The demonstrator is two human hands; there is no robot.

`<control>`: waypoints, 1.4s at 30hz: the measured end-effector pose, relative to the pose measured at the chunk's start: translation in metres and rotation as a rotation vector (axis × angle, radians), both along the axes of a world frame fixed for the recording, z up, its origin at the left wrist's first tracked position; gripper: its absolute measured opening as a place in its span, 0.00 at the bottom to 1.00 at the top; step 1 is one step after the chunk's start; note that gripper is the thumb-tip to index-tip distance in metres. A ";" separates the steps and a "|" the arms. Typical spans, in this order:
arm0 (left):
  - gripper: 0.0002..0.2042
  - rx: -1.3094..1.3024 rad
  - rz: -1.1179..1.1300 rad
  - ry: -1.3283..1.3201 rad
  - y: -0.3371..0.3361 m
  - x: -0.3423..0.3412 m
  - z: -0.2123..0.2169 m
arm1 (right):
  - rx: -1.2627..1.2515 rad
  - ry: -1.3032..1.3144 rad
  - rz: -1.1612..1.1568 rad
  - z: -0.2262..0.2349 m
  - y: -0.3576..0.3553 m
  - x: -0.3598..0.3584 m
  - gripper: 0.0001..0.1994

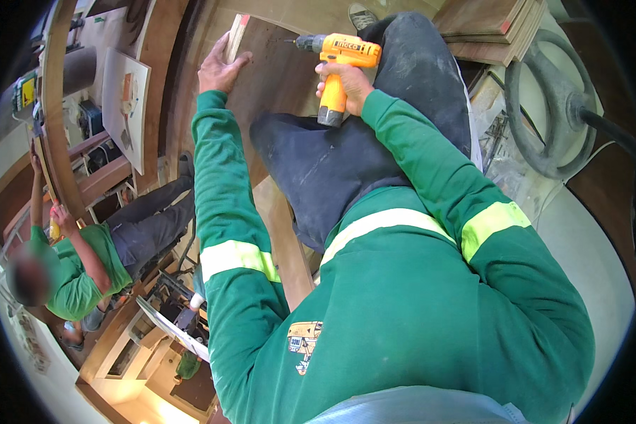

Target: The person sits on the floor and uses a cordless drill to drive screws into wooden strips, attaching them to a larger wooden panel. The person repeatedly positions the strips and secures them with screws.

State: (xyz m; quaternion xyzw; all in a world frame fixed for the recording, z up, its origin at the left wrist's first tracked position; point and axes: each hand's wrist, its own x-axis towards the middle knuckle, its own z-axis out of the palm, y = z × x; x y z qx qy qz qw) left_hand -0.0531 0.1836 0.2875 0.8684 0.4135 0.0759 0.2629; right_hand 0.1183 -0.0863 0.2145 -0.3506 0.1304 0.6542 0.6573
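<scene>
The wearer's green long-sleeved shirt (417, 297), banded in pale yellow, filled the lower centre of the frame, its sleeves reaching toward the top. Beyond it, dark trousers (318, 169) covered bent legs from the centre to the upper right. At the left edge a co-worker in a green shirt (85, 275) had one hand on a yellow-and-orange tool (54, 225). A brown wooden panel (268, 71) lay at upper centre, below the left hand and beside the legs. A grey ring-shaped base (571, 109) stood at the upper right, near a stack of brown boards (473, 27) in the top right. A white board (113, 99) was tilted at the upper left.

The yellow-and-black cordless drill (350, 51) was at upper centre, its chuck and bit pointing left. The right hand (352, 85) held it with the fingers wrapped around its grip. To the left, the left hand (219, 72) had its fingers and thumb clamped on a short wooden strip (237, 35), whose upper end was marked red. The bit and the strip were apart. A dark shoe (362, 15) with a pale toe showed at the top edge.
</scene>
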 end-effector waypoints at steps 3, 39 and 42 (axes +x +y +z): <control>0.41 -0.025 0.013 0.024 0.005 0.006 0.000 | -0.013 0.051 -0.044 -0.006 0.002 -0.011 0.13; 0.42 -0.038 0.043 -0.015 -0.006 0.010 0.005 | 0.127 0.107 -0.018 -0.008 0.007 -0.014 0.13; 0.42 -0.059 0.039 -0.069 -0.007 0.009 0.004 | 0.144 0.106 -0.020 -0.006 0.005 -0.015 0.14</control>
